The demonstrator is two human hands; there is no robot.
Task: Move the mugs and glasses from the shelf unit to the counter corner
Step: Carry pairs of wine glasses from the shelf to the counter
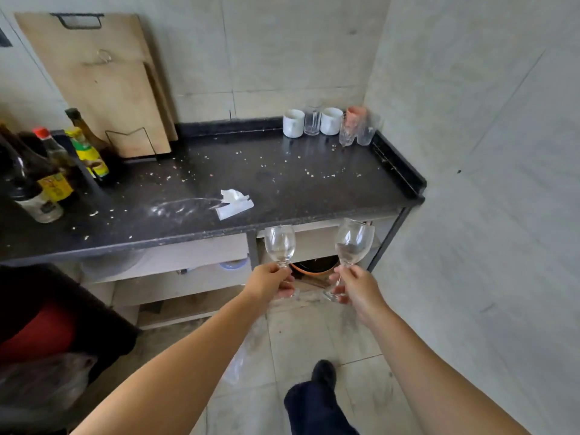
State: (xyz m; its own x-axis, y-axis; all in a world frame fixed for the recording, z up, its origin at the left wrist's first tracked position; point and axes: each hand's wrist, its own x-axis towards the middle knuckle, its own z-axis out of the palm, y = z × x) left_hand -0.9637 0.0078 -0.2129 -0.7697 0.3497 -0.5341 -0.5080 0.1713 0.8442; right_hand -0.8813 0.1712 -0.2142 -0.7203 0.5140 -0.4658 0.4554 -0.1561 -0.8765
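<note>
My left hand (272, 280) grips the stem of a clear wine glass (280, 244), held upright in front of the counter's front edge. My right hand (356, 285) grips the stem of a second wine glass (354, 241), tilted slightly right. In the far right corner of the dark counter (282, 183) stand two white mugs (293, 123) (331, 120), a clear tumbler (312, 122) between them, an orange cup (356, 116) and more clear glasses (361, 130). Below the counter is the shelf unit (188, 284).
Crumbs and a crumpled white paper (233, 202) lie on the counter. Sauce bottles (47, 171) crowd the left end, with wooden cutting boards (103, 86) leaning on the wall. A dark pan (314, 266) sits under the counter. The right wall is close. My foot (314, 400) is on the tiled floor.
</note>
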